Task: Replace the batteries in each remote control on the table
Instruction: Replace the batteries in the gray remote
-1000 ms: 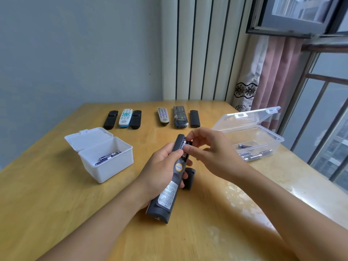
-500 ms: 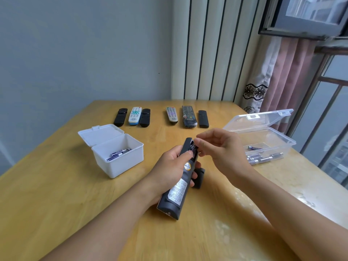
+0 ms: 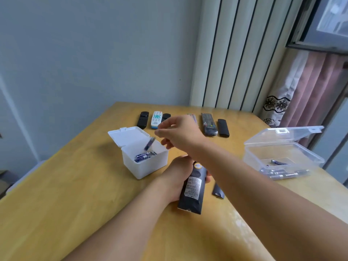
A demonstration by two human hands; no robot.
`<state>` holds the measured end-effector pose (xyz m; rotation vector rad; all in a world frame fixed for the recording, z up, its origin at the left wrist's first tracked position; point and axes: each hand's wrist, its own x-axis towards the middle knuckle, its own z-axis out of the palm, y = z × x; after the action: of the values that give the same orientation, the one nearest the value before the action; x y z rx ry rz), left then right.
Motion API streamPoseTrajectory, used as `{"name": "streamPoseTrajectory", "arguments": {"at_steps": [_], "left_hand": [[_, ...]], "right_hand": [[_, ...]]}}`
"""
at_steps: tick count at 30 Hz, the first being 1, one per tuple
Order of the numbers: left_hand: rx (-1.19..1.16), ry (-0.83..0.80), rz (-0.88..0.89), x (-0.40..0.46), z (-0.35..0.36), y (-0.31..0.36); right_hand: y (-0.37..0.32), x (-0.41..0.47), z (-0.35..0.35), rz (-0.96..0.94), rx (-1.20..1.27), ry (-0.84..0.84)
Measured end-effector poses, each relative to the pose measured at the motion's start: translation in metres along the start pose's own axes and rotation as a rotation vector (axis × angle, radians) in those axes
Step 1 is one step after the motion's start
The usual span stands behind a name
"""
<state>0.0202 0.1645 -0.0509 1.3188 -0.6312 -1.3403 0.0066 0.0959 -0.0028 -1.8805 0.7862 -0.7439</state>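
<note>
My left hand point(image 3: 176, 176) grips a dark remote point(image 3: 194, 191), held back side up near the table's middle; its upper end is hidden behind my right forearm. My right hand point(image 3: 180, 134) hovers over the open white box point(image 3: 150, 168) with its fingers loosely spread. A blurred battery point(image 3: 149, 144) is in the air just below the fingertips, above the used batteries point(image 3: 144, 156) in the box. The remote's loose battery cover point(image 3: 218, 192) lies on the table to the right of the remote.
Several other remotes lie in a row at the far side: a white one point(image 3: 156, 119), a dark one point(image 3: 208, 124), a black one point(image 3: 223, 127). An open clear box point(image 3: 282, 147) holding batteries point(image 3: 282, 172) stands at the right, near the window and curtain.
My right hand left the remote's battery compartment and swung left over the white box, where a battery has left its fingers. The left hand has kept its hold on the remote.
</note>
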Motion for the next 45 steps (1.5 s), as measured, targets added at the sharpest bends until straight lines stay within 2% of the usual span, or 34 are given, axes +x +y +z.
{"name": "streamPoseTrajectory", "arguments": {"at_steps": [4,7,10,12,21,45], "left_hand": [[-0.147,-0.041,-0.022,0.001,-0.001,0.0],[-0.192,-0.068,0.009,0.007,-0.001,-0.004],[-0.141,-0.072,0.031,0.012,0.003,-0.009],[-0.083,-0.061,0.038,0.012,0.001,-0.011],[0.031,0.019,0.15,0.013,0.01,-0.015],[0.22,-0.018,0.211,0.01,0.013,-0.014]], "right_hand": [[0.023,-0.023,-0.039,-0.299,-0.481,0.249],[0.044,-0.05,-0.088,-0.31,-0.669,0.318],[0.061,-0.071,-0.114,-0.185,-0.622,0.227],[0.067,-0.075,-0.112,-0.177,-0.665,0.168],[0.077,-0.075,-0.112,-0.326,-0.654,0.177],[0.078,-0.074,-0.104,-0.266,-0.8,0.11]]}}
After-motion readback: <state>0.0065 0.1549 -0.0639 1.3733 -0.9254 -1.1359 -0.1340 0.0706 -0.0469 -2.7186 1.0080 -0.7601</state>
